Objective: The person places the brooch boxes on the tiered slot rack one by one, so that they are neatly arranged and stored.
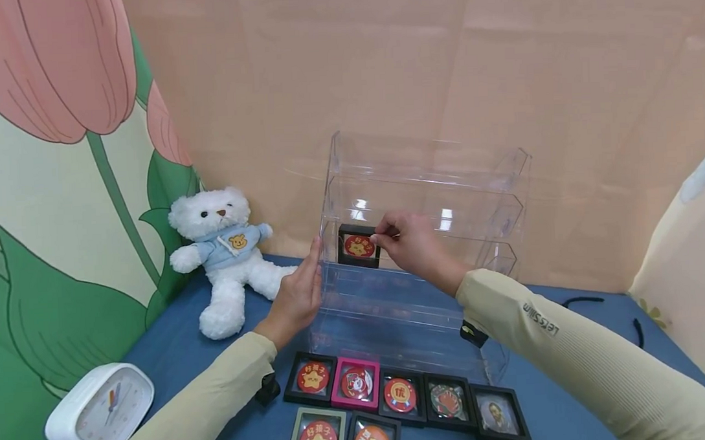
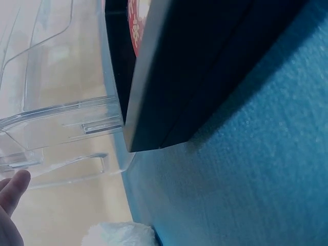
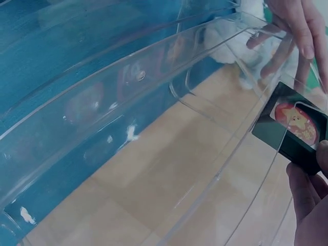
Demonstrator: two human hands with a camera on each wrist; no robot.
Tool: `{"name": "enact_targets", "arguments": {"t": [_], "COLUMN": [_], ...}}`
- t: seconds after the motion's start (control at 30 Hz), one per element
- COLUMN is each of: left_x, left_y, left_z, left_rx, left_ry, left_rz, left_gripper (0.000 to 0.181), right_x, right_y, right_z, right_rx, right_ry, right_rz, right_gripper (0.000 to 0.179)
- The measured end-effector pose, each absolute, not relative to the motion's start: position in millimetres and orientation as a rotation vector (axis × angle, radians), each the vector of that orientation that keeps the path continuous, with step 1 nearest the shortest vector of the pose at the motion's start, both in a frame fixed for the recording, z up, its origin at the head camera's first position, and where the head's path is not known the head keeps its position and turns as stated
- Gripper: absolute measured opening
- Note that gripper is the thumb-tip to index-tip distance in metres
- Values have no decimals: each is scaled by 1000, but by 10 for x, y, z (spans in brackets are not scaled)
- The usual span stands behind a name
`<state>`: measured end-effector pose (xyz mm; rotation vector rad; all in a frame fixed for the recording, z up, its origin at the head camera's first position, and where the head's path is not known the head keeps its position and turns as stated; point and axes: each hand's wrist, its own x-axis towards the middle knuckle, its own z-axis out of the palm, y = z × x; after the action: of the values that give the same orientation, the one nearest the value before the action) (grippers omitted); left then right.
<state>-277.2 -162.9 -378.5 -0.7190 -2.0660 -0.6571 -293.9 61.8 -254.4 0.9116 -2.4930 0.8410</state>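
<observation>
A clear tiered display rack (image 1: 421, 185) stands on the blue table. On its left side, at a middle tier, is a black-framed badge (image 1: 359, 245) with a red face and a yellow star. My right hand (image 1: 414, 247) pinches that frame's right edge between thumb and fingers; the right wrist view shows the same grip on the badge frame (image 3: 294, 125). With fingers straight, my left hand (image 1: 299, 290) rests against the rack's left side panel. In the left wrist view only part of the left hand (image 2: 11, 205) shows, beside the clear plastic.
Several framed badges lie in two rows before the rack, among them a pink frame (image 1: 355, 383) and a grey-green frame (image 1: 317, 431). A white teddy bear (image 1: 228, 257) sits at the left, behind a white clock (image 1: 99, 410). Black cords (image 1: 582, 299) lie at the right.
</observation>
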Motion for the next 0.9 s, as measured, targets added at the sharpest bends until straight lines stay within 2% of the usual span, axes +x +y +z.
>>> {"name": "enact_targets", "arguments": {"t": [0.3, 0.57, 0.9], "left_x": [-2767, -2732, -2753], "left_y": [-1614, -1627, -1623], "left_z": [-3784, -3764, -3783], "left_rx": [-704, -689, -694], "left_ry": [-2079, -2092, -2064], "left_rz": [-635, -660, -627], "left_gripper": [63, 65, 66], "right_x": [-2961, -2997, -2932], "right_y": [527, 403, 554], "right_z": [-2505, -2487, -2455], "right_rx": [865, 935, 942], "right_ry": [-2603, -2587, -2573], "right_rz": [799, 783, 770], "right_gripper": [11, 14, 19]}}
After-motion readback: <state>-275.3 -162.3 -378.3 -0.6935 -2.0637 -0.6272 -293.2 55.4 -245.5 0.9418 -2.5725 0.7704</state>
